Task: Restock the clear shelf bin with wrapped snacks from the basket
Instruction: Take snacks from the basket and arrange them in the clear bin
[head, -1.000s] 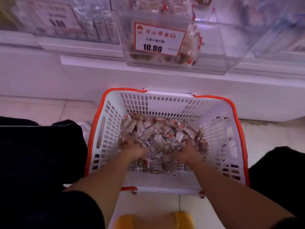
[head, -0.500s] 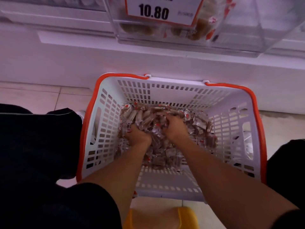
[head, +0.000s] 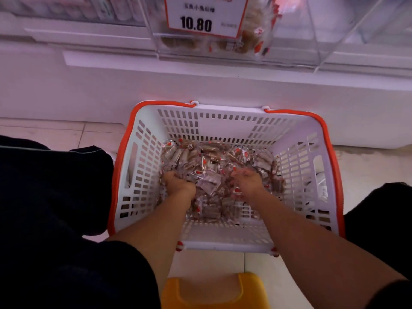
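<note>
In basket [head: 225, 121] at 6 o'clock of clear bin [head: 289, 30]: wrapped snacks [head: 211, 161]; left hand [head: 178, 182] grasps a clutch, right hand [head: 247, 181] likewise; hands parted since half-second ago, scoop unlifted, transfer pending

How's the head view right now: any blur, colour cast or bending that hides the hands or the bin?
Head view: dim with a pink-purple cast; wide-angle bending curves the shelf edge; the clear shelf bin is hazy with glare; the left hand and right hand are slightly soft among the wrapped snacks, so the grips are hard to read.
</note>
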A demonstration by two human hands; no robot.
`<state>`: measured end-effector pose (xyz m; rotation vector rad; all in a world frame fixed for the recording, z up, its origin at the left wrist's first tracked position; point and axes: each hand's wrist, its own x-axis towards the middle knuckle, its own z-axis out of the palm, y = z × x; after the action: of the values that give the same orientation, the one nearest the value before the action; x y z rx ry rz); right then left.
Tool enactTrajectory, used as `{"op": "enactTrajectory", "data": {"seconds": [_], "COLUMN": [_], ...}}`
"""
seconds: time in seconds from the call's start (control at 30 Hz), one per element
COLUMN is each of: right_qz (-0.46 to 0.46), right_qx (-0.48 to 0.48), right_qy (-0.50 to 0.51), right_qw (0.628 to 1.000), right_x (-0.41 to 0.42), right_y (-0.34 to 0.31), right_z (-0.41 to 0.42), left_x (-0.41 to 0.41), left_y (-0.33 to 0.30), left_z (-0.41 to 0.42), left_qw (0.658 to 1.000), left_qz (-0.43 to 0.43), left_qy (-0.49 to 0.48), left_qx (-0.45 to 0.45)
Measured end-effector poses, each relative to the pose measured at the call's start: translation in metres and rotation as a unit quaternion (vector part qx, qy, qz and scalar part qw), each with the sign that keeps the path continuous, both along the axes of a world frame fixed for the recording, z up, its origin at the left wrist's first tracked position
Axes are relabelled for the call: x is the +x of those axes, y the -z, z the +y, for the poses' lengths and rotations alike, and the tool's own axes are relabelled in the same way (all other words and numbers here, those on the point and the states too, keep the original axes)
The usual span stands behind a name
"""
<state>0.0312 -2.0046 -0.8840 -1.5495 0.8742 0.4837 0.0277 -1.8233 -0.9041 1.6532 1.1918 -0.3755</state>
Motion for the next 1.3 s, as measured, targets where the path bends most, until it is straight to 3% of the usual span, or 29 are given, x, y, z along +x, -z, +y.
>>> {"op": "enactTrajectory", "data": {"seconds": [0.1,0.17,0.3,0.4,0.47,0.57,0.7,0.8,0.97,1.17,1.3], "right_qz": [-0.011,-0.014,-0.061,-0.034,-0.031,-0.055,-0.094,-0.143,-0.237,-0.373,-0.389], "right_qx": [-0.043,-0.099,-0.177,-0.03,0.049,0.103,0.123,0.125,0.144,0.073,0.008], "right_qy": [0.015,-0.032,-0.07,-0.11,-0.185,-0.28,-0.354,-0.366,-0.389,-0.315,-0.28], "right_qw": [0.999,0.994,0.98,0.993,0.981,0.953,0.922,0.911,0.878,0.87,0.878], "right_x": [-0.004,-0.008,-0.011,-0.002,0.009,0.029,0.049,0.049,0.027,0.024,0.033], "right_y": [0.004,0.007,-0.006,-0.044,-0.076,-0.131,-0.218,-0.28,-0.356,-0.386,-0.391], "right_z": [-0.013,-0.019,-0.02,-0.014,-0.014,-0.022,-0.035,-0.036,-0.032,-0.024,-0.023], "left_x": [-0.009,-0.014,-0.025,-0.028,-0.022,0.001,0.035,0.048,0.045,0.046,0.051], "left_y": [-0.012,-0.023,-0.052,-0.073,-0.091,-0.131,-0.217,-0.286,-0.364,-0.392,-0.394], "left_z": [0.007,0.011,0.019,0.022,0.022,0.024,0.035,0.039,0.032,0.009,0.0], "left_qw": [1.0,0.999,0.988,0.958,0.944,0.92,0.893,0.87,0.843,0.822,0.821], "left_qz": [-0.006,-0.011,0.015,0.03,0.018,-0.024,-0.083,-0.113,-0.174,-0.237,-0.251], "left_qy": [-0.009,0.009,0.115,0.166,0.184,0.222,0.309,0.366,0.369,0.301,0.286], "left_qx": [-0.022,-0.052,-0.1,-0.23,-0.274,-0.323,-0.316,-0.311,-0.352,-0.422,-0.426]}}
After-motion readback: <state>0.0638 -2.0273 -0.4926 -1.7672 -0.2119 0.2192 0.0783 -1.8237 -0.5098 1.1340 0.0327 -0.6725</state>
